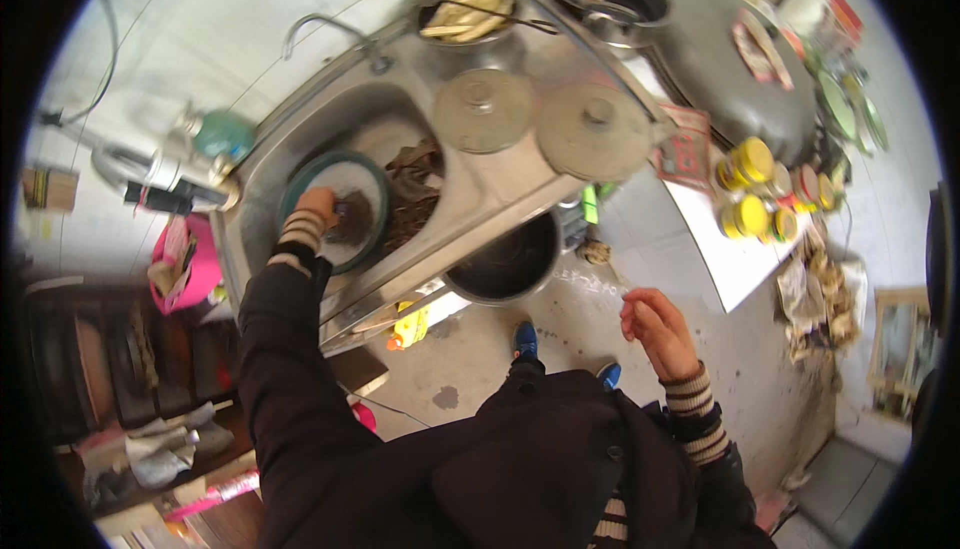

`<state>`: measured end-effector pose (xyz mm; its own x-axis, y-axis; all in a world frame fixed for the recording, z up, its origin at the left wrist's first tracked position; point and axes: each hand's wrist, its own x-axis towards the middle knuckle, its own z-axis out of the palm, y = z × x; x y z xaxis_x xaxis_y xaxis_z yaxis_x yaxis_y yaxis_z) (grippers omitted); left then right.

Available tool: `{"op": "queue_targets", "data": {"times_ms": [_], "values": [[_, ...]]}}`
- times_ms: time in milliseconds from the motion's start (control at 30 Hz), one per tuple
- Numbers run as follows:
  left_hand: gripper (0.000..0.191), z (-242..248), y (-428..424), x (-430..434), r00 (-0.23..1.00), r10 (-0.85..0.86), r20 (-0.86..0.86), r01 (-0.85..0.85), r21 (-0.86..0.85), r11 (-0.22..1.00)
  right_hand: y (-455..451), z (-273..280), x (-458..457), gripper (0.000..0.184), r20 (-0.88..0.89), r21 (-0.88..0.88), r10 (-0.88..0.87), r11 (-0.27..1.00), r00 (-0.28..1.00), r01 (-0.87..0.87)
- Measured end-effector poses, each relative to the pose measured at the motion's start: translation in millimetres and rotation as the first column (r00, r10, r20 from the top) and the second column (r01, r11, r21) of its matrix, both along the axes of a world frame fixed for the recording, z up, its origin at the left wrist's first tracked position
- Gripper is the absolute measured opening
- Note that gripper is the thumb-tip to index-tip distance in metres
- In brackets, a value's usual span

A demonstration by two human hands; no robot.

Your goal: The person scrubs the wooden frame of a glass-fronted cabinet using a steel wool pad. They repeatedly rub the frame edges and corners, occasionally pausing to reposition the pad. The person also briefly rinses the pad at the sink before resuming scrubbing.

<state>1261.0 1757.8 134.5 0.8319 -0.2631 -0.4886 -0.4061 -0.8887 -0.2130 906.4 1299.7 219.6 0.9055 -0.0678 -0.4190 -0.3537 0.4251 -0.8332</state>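
Observation:
In the steel sink (259, 166) sits a round basin with a green rim (380, 237), a dark clump (354, 217) lying in its pale inside. My left hand (320, 207) reaches into that basin, its fingers at something dark beside the clump; whether it grips this is unclear. Brown, leaf-like scraps (412, 196) lie in the sink to the basin's right. My right hand (658, 331) is raised over the floor, away from the counter, fingers slightly bent and holding nothing. A curved faucet (379, 61) stands behind the sink.
Two glass lids (484, 112) (595, 128) lie on the drainboard, near a pot of pale yellow pieces (471, 14) with tongs or sticks across it. A large dark pot (506, 264) stands below the counter edge. Yellow-lidded jars (744, 215) are on the white table (709, 249) at right; a pink bin (196, 267) is at left.

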Motion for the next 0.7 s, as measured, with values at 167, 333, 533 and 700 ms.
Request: {"op": "queue_targets", "data": {"times_ms": [167, 333, 533, 700], "values": [[0.023, -1.4, 20.5, -4.2, 0.982, 0.057, 0.183, -0.074, 0.087, 0.993, -16.5, 2.6, -23.5, 0.022, 0.085, 0.0, -0.004, 1.0, 0.996, 0.004], [0.025, 59.3, 14.0, -37.6, 0.893, 0.192, 0.408, -0.21, 0.001, 0.978, -46.0, 6.2, -68.2, 0.023, 0.109, -0.05, -0.027, 0.998, 0.994, 0.032], [0.046, 122.6, -79.1, -146.1, 0.647, 0.25, 0.72, 0.083, -0.393, 0.916, -106.0, 3.5, -171.0, 0.021, 0.249, -0.009, -0.201, 0.978, 0.947, 0.21], [0.041, 69.3, -237.7, -263.4, 0.692, 0.228, 0.685, 0.415, -0.636, 0.65, -164.1, -0.6, -287.6, 0.023, 0.263, 0.007, -0.361, 0.928, 0.895, 0.372]]}}
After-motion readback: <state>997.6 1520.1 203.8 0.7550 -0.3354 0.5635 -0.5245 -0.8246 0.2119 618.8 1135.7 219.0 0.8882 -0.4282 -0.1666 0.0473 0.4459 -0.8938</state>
